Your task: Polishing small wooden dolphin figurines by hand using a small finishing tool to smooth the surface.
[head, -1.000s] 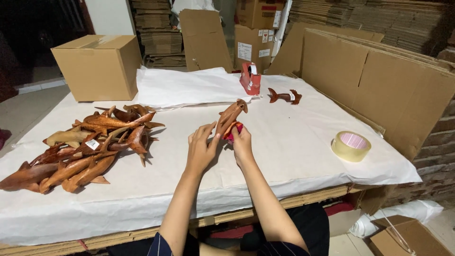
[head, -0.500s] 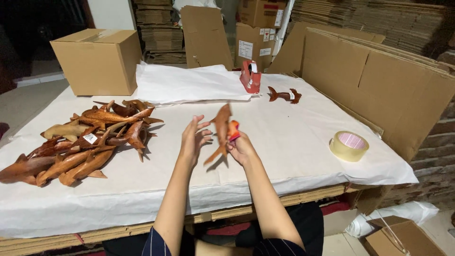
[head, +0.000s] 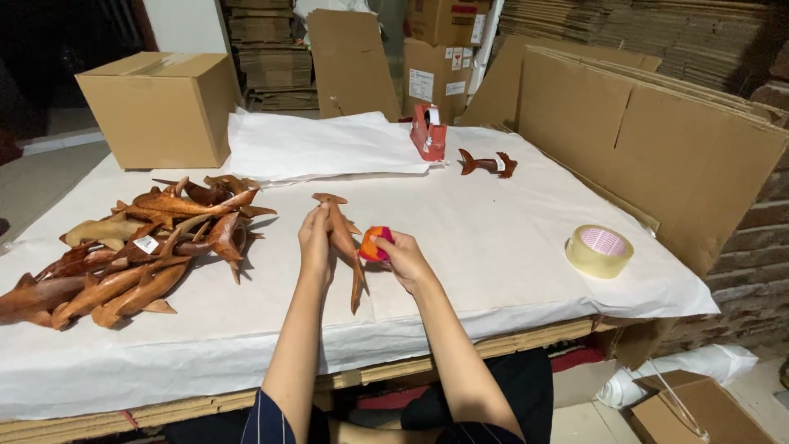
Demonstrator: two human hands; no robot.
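The carved wooden hammerhead shark lies on the white paper of the desk, near its front edge, with the left hand closed along its body and the right hand gripping a small orange-and-pink object pressed against its flank. The thin tail and fins look fragile; a hard push from the right hand could snap one or skid the figure over the smooth paper toward the edge. The pile of wooden sharks lies close to the left elbow, so a wide swing could knock it. What the orange object is cannot be made out, since the fingers cover most of it, and the left palm hides part of the shark's body.
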